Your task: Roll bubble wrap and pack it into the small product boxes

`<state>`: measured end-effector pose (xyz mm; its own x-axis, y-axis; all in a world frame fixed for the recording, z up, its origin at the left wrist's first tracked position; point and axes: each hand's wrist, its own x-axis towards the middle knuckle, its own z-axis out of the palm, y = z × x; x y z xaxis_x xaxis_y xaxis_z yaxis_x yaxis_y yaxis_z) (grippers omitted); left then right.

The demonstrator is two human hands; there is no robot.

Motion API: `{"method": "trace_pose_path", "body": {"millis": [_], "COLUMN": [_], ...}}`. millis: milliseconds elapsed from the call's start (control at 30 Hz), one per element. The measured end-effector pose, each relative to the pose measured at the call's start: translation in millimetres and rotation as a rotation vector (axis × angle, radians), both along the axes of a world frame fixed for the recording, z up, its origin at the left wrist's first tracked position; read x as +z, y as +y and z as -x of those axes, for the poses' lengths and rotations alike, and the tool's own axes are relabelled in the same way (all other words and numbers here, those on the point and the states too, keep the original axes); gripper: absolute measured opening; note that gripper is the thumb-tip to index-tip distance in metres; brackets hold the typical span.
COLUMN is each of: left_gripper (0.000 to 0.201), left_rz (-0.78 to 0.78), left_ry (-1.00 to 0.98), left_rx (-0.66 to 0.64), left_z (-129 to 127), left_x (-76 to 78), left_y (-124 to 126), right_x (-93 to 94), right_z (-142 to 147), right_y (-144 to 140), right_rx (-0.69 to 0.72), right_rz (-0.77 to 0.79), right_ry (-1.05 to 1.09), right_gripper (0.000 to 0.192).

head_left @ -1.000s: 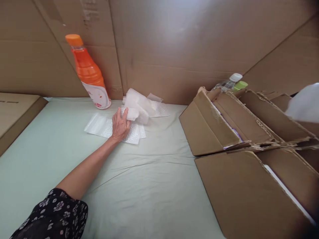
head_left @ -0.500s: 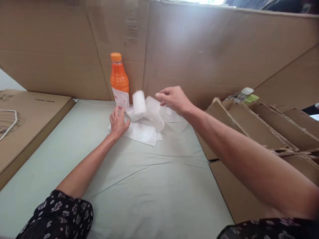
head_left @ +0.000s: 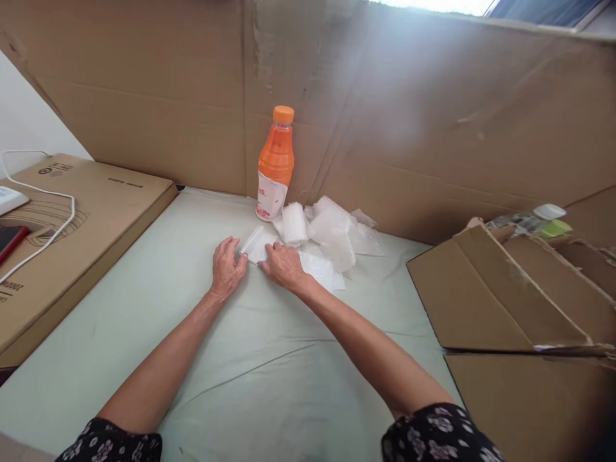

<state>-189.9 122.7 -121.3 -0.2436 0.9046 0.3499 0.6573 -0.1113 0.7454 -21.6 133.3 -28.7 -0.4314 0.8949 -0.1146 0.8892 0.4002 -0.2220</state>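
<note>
Both hands are lying palm-down with fingers loosely spread, pressing on bubble wrap rather than gripping it. The left hand is resting at the near-left corner of a flat bubble-wrap sheet, its fingertips just touching that edge. The right hand is lying right beside it, flat on the same sheet, covering the near part; neither hand is closing around anything that I can make out.

The sheet is lying on the pale green cloth covering the surface, towards the far side. Just behind the hands, a small roll of bubble wrap is standing on end, and a crumpled heap of more wrap is spreading to the right of it. An orange bottle with an orange cap is standing upright behind the roll, close against the cardboard wall that is running along the back.

To the right, folded cardboard boxes are leaning in a row, with a clear bottle lying behind them. To the left, a flat cardboard box is lying beside the cloth, with a white cable trailing across its top.
</note>
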Motion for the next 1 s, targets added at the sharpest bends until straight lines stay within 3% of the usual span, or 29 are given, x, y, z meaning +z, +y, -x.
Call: {"method": "trace_pose_path", "body": {"millis": [67,133,233,333,367,433,500,633,733,800,900,1000], "left_gripper": [0.046,0.046,0.050,0.050,0.049,0.048,0.047,0.041,0.040,0.040,0.039,0.037], "left_rz": [-0.017,-0.031,-0.040,-0.034,-0.031,-0.026,-0.025,-0.029,-0.030,-0.031,-0.032,-0.027], "left_ry": [-0.060,-0.131,-0.224,-0.255,-0.255,-0.251,-0.243,-0.213,-0.181,-0.164,-0.162,-0.196], "left_rx": [0.009,0.025,0.050,0.060,0.061,0.065,0.066,0.052,0.052,0.051,0.035,0.021], "left_z": [1,3,5,6,6,5,5,7,9,10,10,9], "left_x": [-0.9,-1.8,-2.4,-1.5,-1.0,-0.1,0.2,-0.4,0.2,1.3,4.6,9.1], "left_y": [0,-2,-4,-3,-3,-2,-1,0,0,1,-1,-9], "right_x": [-3.3,1.5,26.0,57.5,65.6,74.2,70.7,35.2,7.4,-0.3,7.8,20.5], "right_z": [1,-13,-48,-79,-86,-94,-93,-76,-58,-47,-39,-46], "right_y": [3,0,7,43,56,77,81,61,64,78,89,65], "right_rx": [-0.010,-0.010,-0.046,-0.180,-0.250,-0.374,-0.401,-0.187,-0.063,-0.066,-0.118,-0.121], "right_rz": [0.011,0.023,0.012,-0.083,-0.136,-0.230,-0.309,-0.399,-0.295,-0.240,-0.235,-0.270], "right_ry": [0.015,0.047,0.275,0.683,0.723,0.588,0.356,0.056,-0.085,-0.118,-0.116,-0.120], "right_gripper": [0.018,0.016,0.028,0.033,0.032,0.033,0.040,0.050,0.049,0.042,0.035,0.034]}}
